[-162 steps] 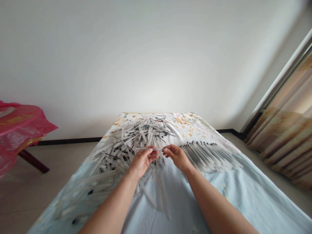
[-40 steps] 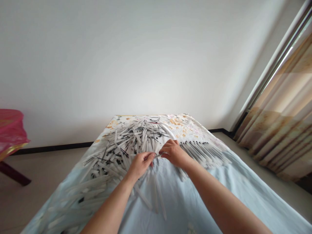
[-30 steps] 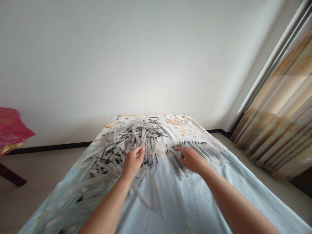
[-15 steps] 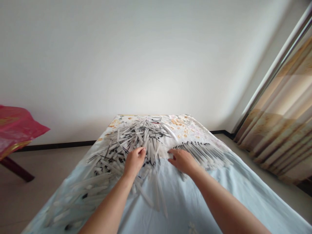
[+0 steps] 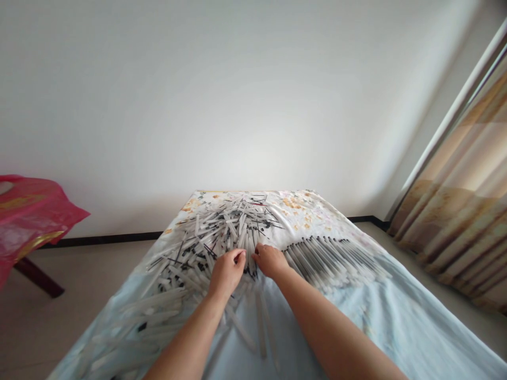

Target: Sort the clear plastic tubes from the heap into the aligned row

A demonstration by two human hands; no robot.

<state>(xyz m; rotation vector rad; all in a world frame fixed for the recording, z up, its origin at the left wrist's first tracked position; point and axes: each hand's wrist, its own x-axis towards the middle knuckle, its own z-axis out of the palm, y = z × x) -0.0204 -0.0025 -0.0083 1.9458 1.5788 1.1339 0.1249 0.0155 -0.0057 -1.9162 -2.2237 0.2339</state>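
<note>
A heap of slim whitish tubes [image 5: 237, 215], mixed with thin black rods and dark bits, lies tangled on the cloth. At the near edge of this heap, my left hand [image 5: 227, 272] has thumb and forefinger pinched together; whatever is between them is too small to make out. Just to its right, my right hand [image 5: 272, 261] touches the heap with its fingers curled in, and their grip is hidden. Beside the right hand lies a neat row of black-tipped tubes [image 5: 332, 261], laid side by side at a slant.
More loose tubes [image 5: 146, 322] spread toward the left front. A flowered white and pale blue cloth [image 5: 303, 211] covers the table. On the left a red bag [image 5: 35, 211] rests above a dark wooden leg [image 5: 39, 277]. A patterned curtain [image 5: 463, 211] hangs at right.
My right hand has moved left, from the row's edge to the heap, and its fingers have curled in. My left hand stays pinched at the heap. The view has shifted slightly.
</note>
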